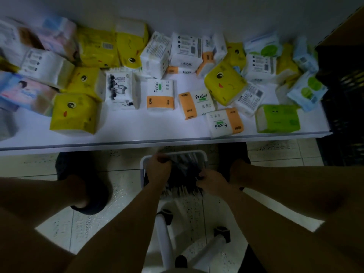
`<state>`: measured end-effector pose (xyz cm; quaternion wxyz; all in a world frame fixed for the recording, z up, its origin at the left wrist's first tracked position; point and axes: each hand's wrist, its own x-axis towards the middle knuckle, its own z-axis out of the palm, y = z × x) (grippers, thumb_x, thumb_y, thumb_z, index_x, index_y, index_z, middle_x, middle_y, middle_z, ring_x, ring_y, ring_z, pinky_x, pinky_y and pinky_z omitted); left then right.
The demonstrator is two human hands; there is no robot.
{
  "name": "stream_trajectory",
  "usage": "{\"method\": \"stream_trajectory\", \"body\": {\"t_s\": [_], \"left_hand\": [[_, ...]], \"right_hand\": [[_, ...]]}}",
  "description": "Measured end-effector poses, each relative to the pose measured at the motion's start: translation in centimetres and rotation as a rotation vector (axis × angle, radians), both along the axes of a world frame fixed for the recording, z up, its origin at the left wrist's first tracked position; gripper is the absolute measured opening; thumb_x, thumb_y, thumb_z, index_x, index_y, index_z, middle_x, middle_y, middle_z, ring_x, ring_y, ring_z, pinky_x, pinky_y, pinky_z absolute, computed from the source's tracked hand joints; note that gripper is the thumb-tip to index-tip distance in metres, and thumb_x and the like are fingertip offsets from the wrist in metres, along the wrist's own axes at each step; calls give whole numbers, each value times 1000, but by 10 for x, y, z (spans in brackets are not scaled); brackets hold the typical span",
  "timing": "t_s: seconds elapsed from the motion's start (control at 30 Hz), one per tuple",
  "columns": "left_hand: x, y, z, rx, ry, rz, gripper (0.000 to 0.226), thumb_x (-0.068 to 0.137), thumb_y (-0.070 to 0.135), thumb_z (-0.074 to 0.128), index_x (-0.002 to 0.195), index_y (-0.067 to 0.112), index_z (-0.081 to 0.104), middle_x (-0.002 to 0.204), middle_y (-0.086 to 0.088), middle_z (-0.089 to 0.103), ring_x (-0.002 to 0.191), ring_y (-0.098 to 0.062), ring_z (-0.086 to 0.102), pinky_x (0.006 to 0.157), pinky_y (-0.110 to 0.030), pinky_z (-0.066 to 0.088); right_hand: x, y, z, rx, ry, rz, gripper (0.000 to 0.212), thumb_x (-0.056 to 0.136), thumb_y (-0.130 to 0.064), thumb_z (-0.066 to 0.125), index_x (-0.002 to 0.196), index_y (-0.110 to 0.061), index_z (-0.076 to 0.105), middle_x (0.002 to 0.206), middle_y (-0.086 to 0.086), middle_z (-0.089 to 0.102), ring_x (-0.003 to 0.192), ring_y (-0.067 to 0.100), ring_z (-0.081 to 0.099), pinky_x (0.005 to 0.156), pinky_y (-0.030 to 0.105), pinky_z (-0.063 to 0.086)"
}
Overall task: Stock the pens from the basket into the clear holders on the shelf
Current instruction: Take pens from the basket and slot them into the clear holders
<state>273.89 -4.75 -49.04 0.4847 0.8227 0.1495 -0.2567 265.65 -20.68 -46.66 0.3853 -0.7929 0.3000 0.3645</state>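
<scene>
White shelf (137,133) fills the upper half of my view, running side to side with its front edge just beyond the basket. It is crowded with tissue packs (160,95): yellow ones with a cartoon face, white and orange ones printed "Facial", a green one near the right end, and pink and blue ones at the left, blurred. A dark crate (342,107) stands against the shelf's right end, with the corner of a cardboard box (346,30) above it.

Below the shelf is pale tile floor (126,180), speckled with dark spots. The person's bare legs come in from both lower corners, and their feet in dark slippers (92,194) sit either side of the basket. A white tube frame (163,239) with black clamps shows at the bottom centre.

The white basket (202,156) sits on the floor between the feet, holding a heap of dark pens (185,170).

Both hands are down in the basket, apart. The left hand (158,167) is at the far-left corner with its fingers curled; I cannot tell whether they close on pens or the rim. The right hand (211,182) is at the right side, pinching pens
</scene>
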Motion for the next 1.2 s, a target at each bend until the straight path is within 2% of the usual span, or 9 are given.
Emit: {"method": "stream_trajectory", "body": {"t_s": [0.07, 0.2, 0.43, 0.57, 0.67, 0.73, 0.83, 0.97, 1.2], "left_hand": [[-9, 5, 2, 43, -63, 76, 3, 85, 6, 65, 86, 8, 63, 74, 6, 57, 67, -2, 54, 53, -6, 41], [-17, 17, -3, 111, -99, 206, 16, 83, 13, 68, 77, 10, 53, 72, -1, 54, 66, -13, 51, 59, -21, 41], [-17, 27, -4, 178, -64, 286, 14, 81, 0, 61, 81, 7, 49, 77, -5, 52, 73, -17, 51, 56, -17, 36], [-17, 24, -9, 147, 9, 372, 21, 81, -5, 58, 96, 7, 52, 95, -9, 55, 88, -23, 55, 59, -22, 44], [-19, 24, -13, 95, 86, 396, 38, 83, -3, 57, 116, 16, 56, 114, -11, 53, 101, -27, 54, 81, -40, 54], [-20, 24, -10, 54, 124, 381, 36, 87, -3, 54, 118, 15, 60, 110, -6, 55, 99, -22, 53, 86, -38, 51], [-21, 26, -7, 39, 143, 256, 27, 93, 5, 53, 117, 11, 65, 107, -3, 59, 95, -20, 55, 79, -32, 49], [-24, 26, -5, 145, 126, 5, 16, 87, 3, 54, 97, 6, 66, 93, -13, 66, 82, -26, 64, 68, -35, 56], [-34, 37, -9, 424, -10, -244, 13, 92, 9, 56, 79, 10, 55, 72, -3, 61, 55, -6, 52, 45, -9, 35]], "right_hand": [[-1, 3, -6, -26, 8, 36, 28, 92, -13, 58, 117, 0, 57, 115, 20, 59, 104, 32, 60, 91, 40, 52], [-1, 10, -15, -48, -21, 98, 31, 92, -15, 58, 120, 0, 58, 115, 17, 60, 103, 30, 60, 89, 36, 52], [-6, 13, -27, -56, -34, 300, 31, 95, -16, 55, 121, -1, 61, 126, 17, 55, 112, 28, 53, 90, 30, 45], [-8, 18, -32, -74, -6, 340, 31, 95, -22, 56, 118, -4, 63, 129, 15, 53, 115, 27, 51, 93, 32, 47], [-7, 20, -34, -104, 29, 367, 32, 98, -22, 51, 124, -4, 60, 134, 15, 48, 122, 29, 46, 97, 30, 42], [-5, 21, -36, -109, 40, 339, 31, 99, -20, 50, 122, -3, 60, 135, 17, 46, 122, 31, 45, 99, 31, 41], [-3, 23, -38, -123, 31, 323, 43, 98, -27, 50, 137, -8, 47, 145, 14, 37, 129, 30, 41, 106, 33, 38], [-7, 26, -42, -150, 26, 452, 71, 97, -34, 52, 154, -16, 15, 160, 12, 4, 145, 32, 12, 119, 45, 19], [-6, 27, -36, -231, 63, 579, 64, 97, -32, 49, 153, -15, 22, 159, 12, 1, 145, 32, 9, 117, 45, 19]]}}
